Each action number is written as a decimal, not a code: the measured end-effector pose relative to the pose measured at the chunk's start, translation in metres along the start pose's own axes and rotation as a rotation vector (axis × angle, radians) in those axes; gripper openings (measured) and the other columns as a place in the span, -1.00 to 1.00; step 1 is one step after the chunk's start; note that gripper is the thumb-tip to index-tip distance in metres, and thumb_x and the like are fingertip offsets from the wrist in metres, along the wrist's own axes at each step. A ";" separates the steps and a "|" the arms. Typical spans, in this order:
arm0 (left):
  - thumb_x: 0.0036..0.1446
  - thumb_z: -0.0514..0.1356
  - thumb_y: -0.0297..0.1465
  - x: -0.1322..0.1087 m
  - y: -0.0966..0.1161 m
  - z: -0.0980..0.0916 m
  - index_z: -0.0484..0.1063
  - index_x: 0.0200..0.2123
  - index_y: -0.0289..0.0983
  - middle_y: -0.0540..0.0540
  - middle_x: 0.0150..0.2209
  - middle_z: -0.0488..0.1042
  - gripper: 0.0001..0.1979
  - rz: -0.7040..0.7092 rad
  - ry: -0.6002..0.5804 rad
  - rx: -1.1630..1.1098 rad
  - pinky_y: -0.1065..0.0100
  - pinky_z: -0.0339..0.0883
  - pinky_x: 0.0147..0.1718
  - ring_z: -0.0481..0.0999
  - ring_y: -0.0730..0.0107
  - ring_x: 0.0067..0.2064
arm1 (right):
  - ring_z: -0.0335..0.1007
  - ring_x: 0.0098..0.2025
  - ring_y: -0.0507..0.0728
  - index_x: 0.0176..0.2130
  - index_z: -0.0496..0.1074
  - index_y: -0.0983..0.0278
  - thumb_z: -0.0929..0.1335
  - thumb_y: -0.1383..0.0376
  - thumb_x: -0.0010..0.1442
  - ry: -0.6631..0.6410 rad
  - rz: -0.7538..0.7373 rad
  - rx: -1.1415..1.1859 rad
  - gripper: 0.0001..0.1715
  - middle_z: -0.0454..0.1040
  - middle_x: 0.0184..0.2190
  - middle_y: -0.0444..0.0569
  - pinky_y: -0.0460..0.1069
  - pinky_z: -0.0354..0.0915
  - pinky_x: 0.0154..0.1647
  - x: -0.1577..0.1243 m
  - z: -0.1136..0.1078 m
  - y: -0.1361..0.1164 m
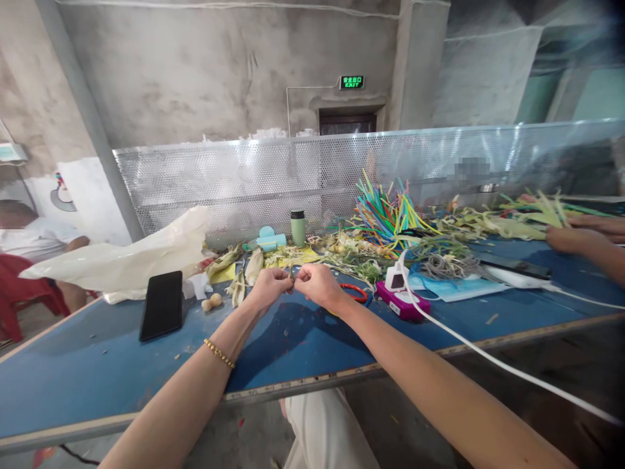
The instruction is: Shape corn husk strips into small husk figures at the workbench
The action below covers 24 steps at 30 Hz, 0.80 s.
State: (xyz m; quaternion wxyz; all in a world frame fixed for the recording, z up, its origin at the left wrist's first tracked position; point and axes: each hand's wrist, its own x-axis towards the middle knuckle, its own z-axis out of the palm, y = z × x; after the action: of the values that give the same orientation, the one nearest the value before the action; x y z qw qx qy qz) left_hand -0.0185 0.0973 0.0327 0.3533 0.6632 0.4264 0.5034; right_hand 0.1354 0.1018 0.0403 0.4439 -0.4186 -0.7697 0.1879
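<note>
Left hand and right hand pinch a scrap, perhaps husk; phone and purple block flank them; husks beyond.

Over the blue desk, the left grip and right grip pinch a small thin piece, its details unclear. Left of them lie two pale balls and a black phone; beyond stands a green bottle; rightward, a purple box.
</note>
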 end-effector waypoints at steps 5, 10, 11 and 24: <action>-0.19 0.26 -0.38 -0.001 0.001 0.000 0.40 -0.61 -0.33 -0.02 -0.62 0.39 -0.87 -0.031 -0.041 -0.085 0.42 0.18 -0.45 0.33 0.51 -0.52 | 0.24 -0.71 -0.03 -0.58 0.36 0.30 0.32 0.42 -0.12 -0.069 0.163 0.320 -0.94 0.35 -0.72 -0.19 -0.14 0.11 -0.67 0.003 0.001 0.006; -0.16 0.24 -0.37 -0.002 0.005 -0.002 0.41 -0.59 -0.33 -0.03 -0.59 0.40 -0.87 -0.017 -0.051 -0.099 0.43 0.19 -0.44 0.32 0.52 -0.51 | 0.24 -0.71 -0.05 -0.57 0.39 0.32 0.33 0.41 -0.09 -0.099 0.150 0.428 -0.93 0.41 -0.68 -0.16 -0.15 0.11 -0.69 0.004 0.000 0.007; -0.15 0.24 -0.37 -0.002 0.006 -0.002 0.40 -0.59 -0.33 -0.03 -0.58 0.40 -0.86 -0.015 -0.049 -0.098 0.43 0.19 -0.44 0.32 0.52 -0.51 | 0.25 -0.71 -0.05 -0.57 0.40 0.32 0.33 0.40 -0.07 -0.103 0.148 0.427 -0.92 0.42 -0.67 -0.15 -0.15 0.11 -0.69 0.004 0.000 0.007; -0.11 0.26 -0.35 0.003 -0.007 -0.004 0.39 -0.59 -0.32 -0.03 -0.60 0.43 -0.84 0.063 0.061 0.112 0.44 0.18 -0.47 0.36 0.48 -0.50 | 0.36 -0.67 0.01 -0.52 0.44 0.32 0.31 0.43 0.00 -0.051 0.013 0.061 -0.88 0.48 -0.65 -0.12 -0.13 0.21 -0.57 0.001 -0.003 0.004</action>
State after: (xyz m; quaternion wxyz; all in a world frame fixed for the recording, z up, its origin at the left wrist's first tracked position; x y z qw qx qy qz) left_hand -0.0234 0.1030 0.0286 0.2866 0.6795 0.4434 0.5095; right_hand 0.1402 0.1047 0.0397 0.4355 -0.4047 -0.7720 0.2249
